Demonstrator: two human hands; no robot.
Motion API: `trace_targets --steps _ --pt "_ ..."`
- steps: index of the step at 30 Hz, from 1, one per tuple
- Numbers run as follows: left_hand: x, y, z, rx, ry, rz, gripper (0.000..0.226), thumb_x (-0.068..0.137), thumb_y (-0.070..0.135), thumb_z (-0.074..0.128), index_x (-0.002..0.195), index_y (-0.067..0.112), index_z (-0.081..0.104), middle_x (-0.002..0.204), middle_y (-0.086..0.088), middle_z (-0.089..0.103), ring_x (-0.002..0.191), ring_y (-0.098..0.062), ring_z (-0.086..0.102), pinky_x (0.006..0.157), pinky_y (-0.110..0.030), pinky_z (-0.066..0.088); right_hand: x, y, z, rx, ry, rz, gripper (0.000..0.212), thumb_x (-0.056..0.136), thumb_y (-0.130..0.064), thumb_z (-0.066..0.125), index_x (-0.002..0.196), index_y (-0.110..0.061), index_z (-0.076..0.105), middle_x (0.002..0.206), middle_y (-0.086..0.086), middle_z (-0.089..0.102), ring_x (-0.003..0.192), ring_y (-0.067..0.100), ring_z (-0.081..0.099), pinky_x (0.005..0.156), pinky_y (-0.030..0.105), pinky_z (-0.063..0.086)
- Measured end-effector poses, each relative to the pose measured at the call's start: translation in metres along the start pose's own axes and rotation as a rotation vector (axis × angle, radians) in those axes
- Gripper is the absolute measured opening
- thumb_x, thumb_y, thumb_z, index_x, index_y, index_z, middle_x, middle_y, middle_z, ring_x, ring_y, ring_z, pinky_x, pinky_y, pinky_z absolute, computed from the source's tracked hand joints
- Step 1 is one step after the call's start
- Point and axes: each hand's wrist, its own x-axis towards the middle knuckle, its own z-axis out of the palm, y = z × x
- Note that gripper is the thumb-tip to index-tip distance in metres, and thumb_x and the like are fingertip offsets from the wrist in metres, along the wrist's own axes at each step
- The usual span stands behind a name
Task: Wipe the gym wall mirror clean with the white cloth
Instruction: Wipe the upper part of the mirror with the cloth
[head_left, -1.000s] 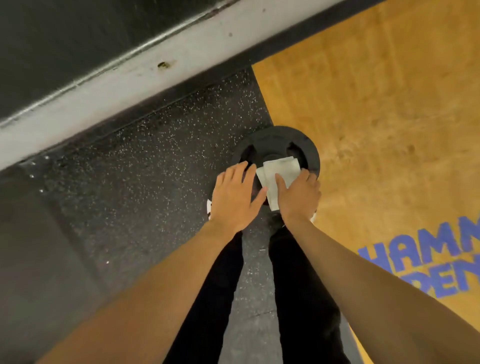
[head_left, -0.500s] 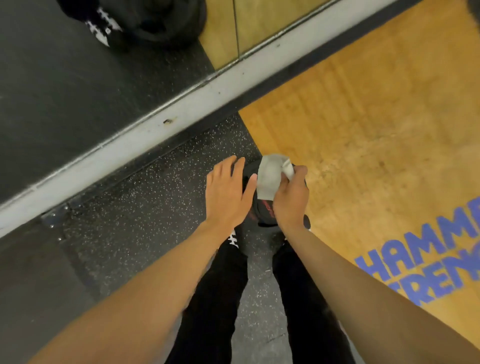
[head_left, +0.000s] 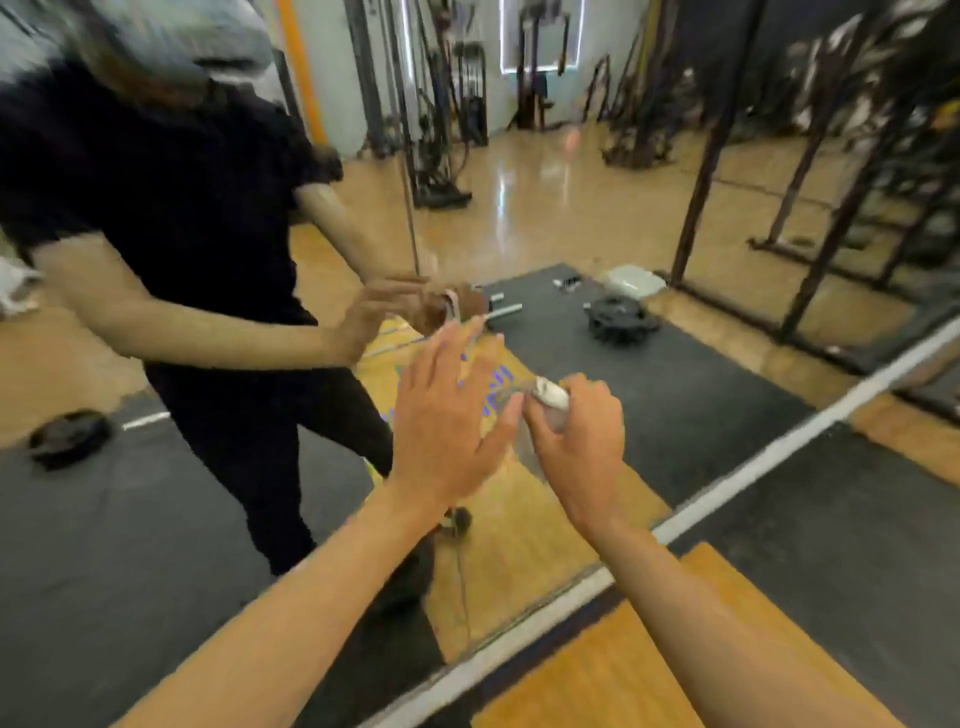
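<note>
Right hand grips the white cloth, bunched into a small wad at its fingertips and pointing up and left toward the glass. The gym wall mirror stands straight ahead of both hands; the blur hides whether anything touches it yet. The left hand is wide, fingers spread, just beside the cloth and reaching a little further forward. Half a second ago the view looked down at the floor and a weight plate under the hands; now the mirror fills it.
</note>
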Motion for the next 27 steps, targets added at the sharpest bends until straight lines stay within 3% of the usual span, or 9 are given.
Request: trace_targets --steps 5,8,11,14,17,23,25,27 --pt "0.189 -0.006 -0.071 0.329 0.198 0.098 0.055 0.096 0.046 0.055 0.137 0.012 0.066 0.149 -0.019 0.055 0.140 -0.037 0.043 0.114 -0.052 0.033 0.188 -0.092 -0.025 0.143 0.193 -0.258 0.046 0.092 -0.056 0.057 0.082 -0.011 0.057 0.076 0.012 0.056 0.069 0.034 0.057 0.060 0.034 0.028" --pt "0.273 -0.006 -0.114 0.450 0.331 0.105 0.055 0.097 0.045 0.053 0.138 0.010 0.065 0.150 -0.020 0.053 0.140 -0.037 0.041 0.114 -0.051 0.031 0.290 -0.149 -0.054 0.307 0.284 -0.466 0.042 0.093 -0.053 0.057 0.085 -0.012 0.057 0.077 0.005 0.052 0.068 0.023 0.048 0.062 0.031 0.029" --pt "0.325 -0.007 -0.145 0.552 0.410 0.110 0.055 0.097 0.044 0.053 0.142 0.011 0.061 0.154 -0.020 0.048 0.144 -0.038 0.039 0.114 -0.055 0.033 0.358 -0.193 -0.072 0.406 0.312 -0.571 0.040 0.091 -0.051 0.058 0.094 -0.011 0.057 0.086 0.001 0.050 0.076 0.017 0.043 0.070 0.036 0.039" --pt "0.361 -0.005 -0.166 0.652 0.456 0.090 0.058 0.097 0.043 0.054 0.147 0.013 0.058 0.155 -0.019 0.047 0.145 -0.036 0.037 0.117 -0.049 0.028 0.415 -0.246 -0.091 0.513 0.397 -0.663 0.035 0.092 -0.044 0.062 0.098 -0.011 0.055 0.091 -0.003 0.044 0.080 0.014 0.038 0.074 0.031 0.033" --pt "0.371 -0.014 -0.177 0.724 0.427 0.043 0.063 0.098 0.045 0.052 0.152 0.013 0.054 0.157 -0.018 0.046 0.146 -0.036 0.036 0.119 -0.048 0.025 0.454 -0.293 -0.107 0.533 0.481 -0.719 0.034 0.094 -0.037 0.067 0.103 -0.006 0.057 0.094 0.003 0.049 0.082 0.016 0.040 0.075 0.033 0.037" --pt "0.370 -0.043 -0.182 0.881 0.294 0.076 0.071 0.104 0.050 0.038 0.168 0.022 0.023 0.176 -0.012 0.016 0.164 -0.029 0.010 0.132 -0.048 0.007 0.511 -0.356 -0.110 0.423 0.323 -0.912 0.039 0.098 -0.030 0.069 0.126 -0.008 0.054 0.122 0.015 0.055 0.101 0.022 0.051 0.089 0.029 0.039" --pt "0.369 -0.046 -0.182 0.922 0.275 0.068 0.073 0.105 0.052 0.036 0.169 0.023 0.018 0.177 -0.010 0.010 0.164 -0.027 0.005 0.132 -0.049 0.005 0.519 -0.365 -0.101 0.363 0.442 -0.977 0.042 0.093 -0.029 0.074 0.124 -0.011 0.051 0.119 0.018 0.056 0.102 0.029 0.053 0.088 0.034 0.042" --pt "0.369 -0.047 -0.181 0.942 0.281 0.071 0.075 0.105 0.054 0.036 0.170 0.023 0.016 0.178 -0.010 0.008 0.164 -0.027 0.004 0.132 -0.048 0.004 0.526 -0.365 -0.095 0.297 0.684 -1.007 0.045 0.088 -0.031 0.078 0.116 -0.017 0.047 0.112 0.019 0.059 0.101 0.028 0.046 0.085 0.033 0.037"
